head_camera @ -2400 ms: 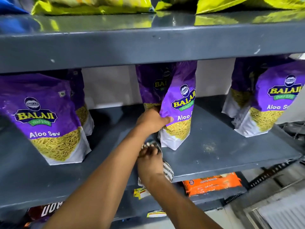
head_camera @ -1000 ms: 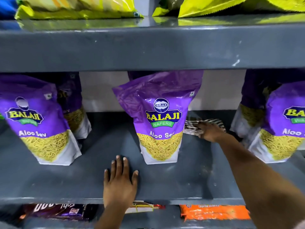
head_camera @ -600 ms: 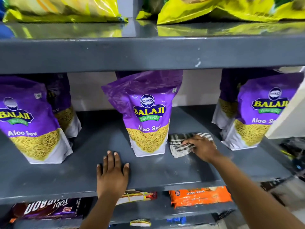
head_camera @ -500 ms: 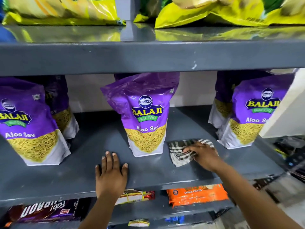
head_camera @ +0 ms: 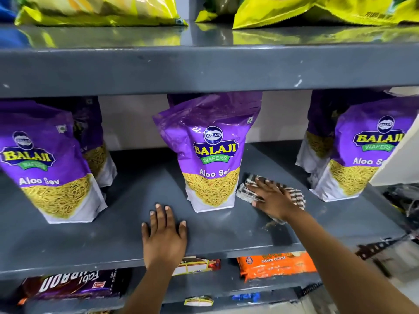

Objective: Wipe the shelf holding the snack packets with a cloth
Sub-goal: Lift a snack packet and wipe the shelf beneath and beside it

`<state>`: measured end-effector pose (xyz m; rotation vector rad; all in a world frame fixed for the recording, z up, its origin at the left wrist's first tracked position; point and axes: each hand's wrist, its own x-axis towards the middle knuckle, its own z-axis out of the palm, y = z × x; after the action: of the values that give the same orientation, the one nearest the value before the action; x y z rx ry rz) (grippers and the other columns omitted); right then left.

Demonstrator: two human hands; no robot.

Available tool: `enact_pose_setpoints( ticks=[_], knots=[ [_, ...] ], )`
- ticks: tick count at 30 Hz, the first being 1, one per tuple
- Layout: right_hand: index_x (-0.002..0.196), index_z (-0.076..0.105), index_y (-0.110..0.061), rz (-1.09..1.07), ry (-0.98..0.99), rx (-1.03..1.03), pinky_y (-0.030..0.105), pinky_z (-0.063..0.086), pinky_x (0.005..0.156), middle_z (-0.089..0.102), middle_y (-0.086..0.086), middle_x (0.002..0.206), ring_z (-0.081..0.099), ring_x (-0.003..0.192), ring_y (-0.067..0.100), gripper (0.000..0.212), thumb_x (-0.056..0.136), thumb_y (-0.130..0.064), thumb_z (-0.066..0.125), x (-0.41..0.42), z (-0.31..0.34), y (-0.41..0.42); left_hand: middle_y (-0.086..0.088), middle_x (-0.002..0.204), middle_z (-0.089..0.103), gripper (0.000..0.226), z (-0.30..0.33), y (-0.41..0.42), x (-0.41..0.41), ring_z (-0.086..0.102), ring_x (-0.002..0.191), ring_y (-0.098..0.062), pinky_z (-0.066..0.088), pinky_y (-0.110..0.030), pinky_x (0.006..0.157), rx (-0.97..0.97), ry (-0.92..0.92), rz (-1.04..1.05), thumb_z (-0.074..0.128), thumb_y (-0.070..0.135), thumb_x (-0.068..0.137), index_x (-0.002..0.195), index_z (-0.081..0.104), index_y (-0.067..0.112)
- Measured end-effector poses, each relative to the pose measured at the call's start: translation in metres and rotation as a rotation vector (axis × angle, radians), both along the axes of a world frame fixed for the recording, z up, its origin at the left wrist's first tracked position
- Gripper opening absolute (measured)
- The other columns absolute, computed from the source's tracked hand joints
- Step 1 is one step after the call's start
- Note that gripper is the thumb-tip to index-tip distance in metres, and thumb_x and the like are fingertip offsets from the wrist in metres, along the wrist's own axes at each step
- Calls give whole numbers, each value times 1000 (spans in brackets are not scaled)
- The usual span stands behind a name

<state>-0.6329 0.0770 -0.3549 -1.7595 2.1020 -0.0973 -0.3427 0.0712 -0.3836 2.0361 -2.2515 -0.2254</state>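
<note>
Head view: grey shelf (head_camera: 90, 241) seen from front, purple Aloo Sev packets stood along it — middle packet (head_camera: 212, 155) upright at centre, left packet (head_camera: 47, 164) and right packet (head_camera: 367, 150) to the sides. Left hand (head_camera: 164, 236) laid flat on shelf near front edge, fingers spread, nothing held. Right hand (head_camera: 273, 200) pressed flat on checked cloth (head_camera: 246, 191), fingers extended, not curled — cloth pinned against shelf just right of middle packet. Orange cookie pack (head_camera: 276, 265) on shelf below.
</note>
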Motion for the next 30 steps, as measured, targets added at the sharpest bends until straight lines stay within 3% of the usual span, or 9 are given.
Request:
enact_pose_setpoints(
  ticks=[4, 7, 10, 14, 18, 23, 27, 29, 30],
  knots=[
    [127, 43, -46, 70, -74, -188, 50, 15, 117, 31, -13, 150, 22, 141, 17, 45, 90, -23, 52, 8, -9, 40, -9, 158, -4, 81, 1, -1, -1, 1, 145, -24, 5, -44, 117, 20, 1, -1, -9, 50, 77, 147, 2, 13],
    [112, 63, -33, 118, -181, -325, 41, 34, 110, 57, -7, 132, 47, 127, 16, 47, 80, 0, 59, 7, -11, 57, -9, 158, -3, 80, 2, 1, 0, 1, 145, -25, 4, -44, 117, 24, -7, -15, -9, 49, 77, 147, 2, 13],
    [114, 63, -24, 22, -356, -322, 29, 34, 106, 58, -3, 131, 48, 124, 13, 39, 86, 1, 53, 13, 10, 46, -10, 158, -2, 80, 3, 1, 0, 1, 145, -26, 4, -45, 117, 30, 11, -14, -8, 50, 78, 147, 4, 13],
    [117, 59, -31, 105, -135, -243, 43, 29, 113, 50, -10, 139, 37, 133, 17, 35, 89, -12, 52, 33, 1, 39, -9, 158, -4, 71, 3, 1, 1, 0, 145, -25, 4, -44, 118, 30, 13, -15, 0, 47, 85, 147, 3, 13],
    [113, 63, -26, 212, -120, -216, 39, 35, 110, 57, -5, 133, 46, 128, 19, 41, 82, -1, 56, 28, 4, 69, -9, 158, -3, 75, 4, 2, 1, 0, 145, -26, 3, -44, 117, 33, 26, -11, -2, 48, 81, 147, 2, 13],
    [106, 66, -26, 259, -191, -476, 36, 41, 105, 65, -3, 123, 56, 119, 22, 45, 70, -1, 54, 82, 22, 58, -9, 158, -4, 61, 3, 1, 0, -1, 145, -25, 3, -44, 118, 26, 51, -19, 15, 43, 96, 147, 2, 12],
    [127, 47, -36, 238, -47, -282, 44, 22, 114, 39, -9, 147, 31, 138, 21, 50, 84, -12, 51, 122, 2, 51, -10, 158, -5, 60, 4, 2, 1, -1, 145, -25, 3, -44, 118, 15, 45, -25, 16, 41, 97, 147, 1, 12],
    [120, 52, -40, 139, 30, -360, 46, 37, 104, 51, -10, 138, 47, 128, 22, 47, 78, -18, 56, 105, -4, 63, -10, 158, -5, 60, 4, 2, 1, -2, 145, -25, 2, -44, 118, 24, 50, -27, 15, 40, 97, 147, 1, 12],
    [111, 58, -41, 88, 78, -398, 45, 49, 90, 63, -10, 125, 60, 114, 22, 47, 69, -22, 62, 94, -6, 71, -10, 158, -5, 60, 4, 3, 1, -2, 145, -25, 2, -44, 118, 26, 49, -29, 15, 40, 97, 147, 1, 12]
  ],
)
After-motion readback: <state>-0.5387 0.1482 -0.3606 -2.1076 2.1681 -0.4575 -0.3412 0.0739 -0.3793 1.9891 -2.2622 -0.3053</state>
